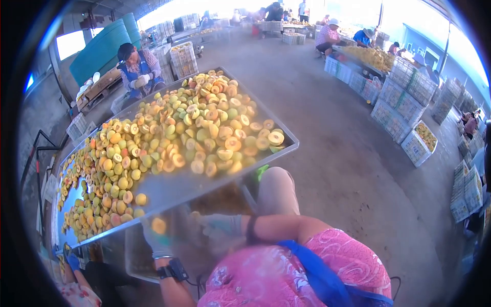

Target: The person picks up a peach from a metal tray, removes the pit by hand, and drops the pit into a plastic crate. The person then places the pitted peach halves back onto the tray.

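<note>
Halved yellow-orange fruits (179, 123) are heaped on a metal-edged table (179, 185), some with cut faces up. Just below its near edge is my left hand (156, 236), in a pale glove with a green patch, closed around a fruit half (159, 225). To its right, over the dim space below the table edge, my right hand (221, 225) wears a pale glove; its fingertips are blurred near a small yellowish piece, and their grip is unclear. A container (134, 256) sits low beneath my hands.
A co-worker (137, 71) in gloves sits across the table. Another person's blue-gloved hand (73, 262) is at the lower left. Stacked white crates (401, 105) stand at the right, beside a second fruit-covered table (371, 57). Other people work farther back.
</note>
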The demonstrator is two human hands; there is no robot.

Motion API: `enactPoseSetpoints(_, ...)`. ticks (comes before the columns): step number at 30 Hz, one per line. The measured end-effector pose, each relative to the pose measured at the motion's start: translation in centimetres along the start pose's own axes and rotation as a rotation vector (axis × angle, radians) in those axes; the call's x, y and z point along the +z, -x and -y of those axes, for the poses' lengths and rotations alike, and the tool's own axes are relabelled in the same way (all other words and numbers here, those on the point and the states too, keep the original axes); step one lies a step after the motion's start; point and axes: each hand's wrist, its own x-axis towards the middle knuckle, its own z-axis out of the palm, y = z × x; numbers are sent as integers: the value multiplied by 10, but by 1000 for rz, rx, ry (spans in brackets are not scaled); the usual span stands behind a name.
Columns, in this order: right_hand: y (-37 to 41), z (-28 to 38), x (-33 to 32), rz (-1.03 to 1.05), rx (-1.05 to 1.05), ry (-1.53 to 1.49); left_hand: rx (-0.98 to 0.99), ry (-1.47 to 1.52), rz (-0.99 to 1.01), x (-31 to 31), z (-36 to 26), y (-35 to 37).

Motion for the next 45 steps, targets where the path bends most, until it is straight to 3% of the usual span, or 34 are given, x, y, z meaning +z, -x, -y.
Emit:
enactPoseSetpoints(1, -5, -5, -26, -179, 109, -133, 148, -207, -86, -8, -4, -5)
enactPoseSetpoints(2, -9, -13, -39, -356, 228, -270, 214, -389, -43, -1, -17, -1)
enactPoseSetpoints(4, 13, 1, -36, -467, 258, 55, 129, -570, -137, 36, -35, 16)
enactPoseSetpoints(5, 20, 1, -41, -520, 254, 266, 591, -1057, 154, -26, 1, -46)
enactPoseSetpoints(6, 24, 1, -47, -554, 237, 485, 681, -1007, 288, -16, 12, -60)
enactPoseSetpoints(7, 31, 2, -52, -552, 245, 573, 618, -1208, 237, -14, 16, -64)
enactPoseSetpoints(8, 36, 3, -55, -552, 244, 662, 543, -1400, 191, 37, 12, -41)
enactPoseSetpoints(9, 43, 15, -42, -512, 267, 656, 491, -1288, 183, 73, 12, -31)
enactPoseSetpoints(11, 61, 44, -5, -626, 343, 631, 303, -1231, 193, 121, 20, -27)
enactPoseSetpoints(13, 65, 42, -10, -596, 308, 594, 406, -1307, 314, 141, 44, -56)
enactPoseSetpoints(15, 70, 43, -6, -577, 218, 456, 413, -1332, 340, 163, 60, -70)
enactPoseSetpoints(17, 77, 36, -20, -527, 190, 511, 419, -1348, 381, 184, 67, -80)
enactPoseSetpoints(19, 80, 36, -23, -485, 165, 569, 267, -1465, 543, 199, 69, -84)
enactPoseSetpoints(20, 80, 36, -23, -547, 225, 506, 265, -1465, 550, 194, 77, -90)
enactPoseSetpoints(22, 81, 34, -24, -634, 268, 443, 493, -1463, 645, 176, 105, -109)
enactPoseSetpoints(24, 77, 26, -36, -629, 300, 763, 704, -1412, 543, 165, 116, -111)
enactPoseSetpoints(26, 69, 3, -55, -582, 141, 647, 689, -1313, 527, 168, 109, -103)
enactPoseSetpoints(27, 69, 5, -52, -615, 129, 625, 508, -1401, 529, 165, 107, -108)
enactPoseSetpoints(30, 50, -32, -94, -571, 3, 605, 471, -1238, 546, 173, 89, -83)
enactPoseSetpoints(31, 47, -44, -113, -487, -33, 708, 233, -958, 501, 177, 81, -70)
enactPoseSetpoints(32, 39, -49, -127, -454, 100, 1150, -6, -678, 447, 178, 75, -59)
enactPoseSetpoints(33, 44, -46, -123, -466, 103, 1157, -6, -668, 456, 175, 72, -51)
enactPoseSetpoints(37, 58, -31, -74, 291, 358, 2138, -182, -142, 275, 157, 73, -28)
enactPoseSetpoints(38, 58, -30, -73, 282, 363, 2143, -221, 40, 210, 151, 76, -25)
enactPoseSetpoints(41, 57, -49, -79, -147, 96, 2080, -224, 283, 274, 127, 87, -14)
enactPoseSetpoints(43, 75, -13, -37, -52, 625, 1886, -299, 336, 292, 136, 82, 4)
enactPoseSetpoints(44, 75, -11, -38, -209, 629, 1776, -362, 382, 300, 135, 71, 13)
enactPoseSetpoints(45, 71, -84, -154, -190, 26, 1551, -355, 376, 304, 127, 78, 7)
